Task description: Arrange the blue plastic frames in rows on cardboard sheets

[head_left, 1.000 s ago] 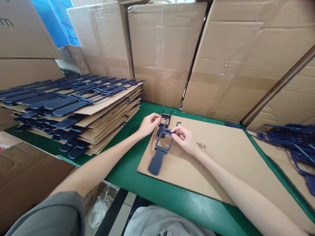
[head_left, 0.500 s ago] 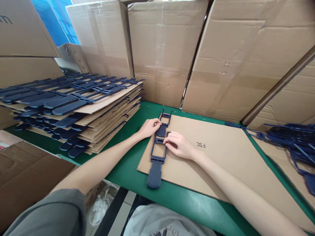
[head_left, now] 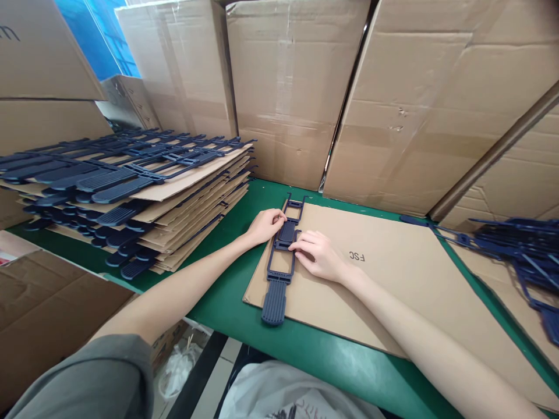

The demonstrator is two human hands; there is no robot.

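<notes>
A long dark blue plastic frame (head_left: 280, 274) with a ribbed paddle end lies along the left side of a flat cardboard sheet (head_left: 375, 291) printed "FSC". Its paddle (head_left: 274, 302) reaches past the sheet's near edge. Directly beyond it lies a second blue plastic frame (head_left: 286, 231), whose lower part meets or overlaps the nearer frame's top. My left hand (head_left: 265, 226) pinches the left edge of the farther frame. With thumb and fingers, my right hand (head_left: 318, 254) grips the right side of the nearer frame at its upper end; the fingertips partly hide the joint.
To the left stands a tall stack of cardboard sheets (head_left: 192, 227) layered with similar blue frames (head_left: 117, 181). More blue frames (head_left: 502, 247) are heaped at the right. Large cardboard boxes (head_left: 288, 99) wall off the back of the green table (head_left: 332, 343).
The nearer frame has slid away from me, up against the farther frame, and the gap between them has closed. My right hand has shifted slightly with it; my left hand is almost still.
</notes>
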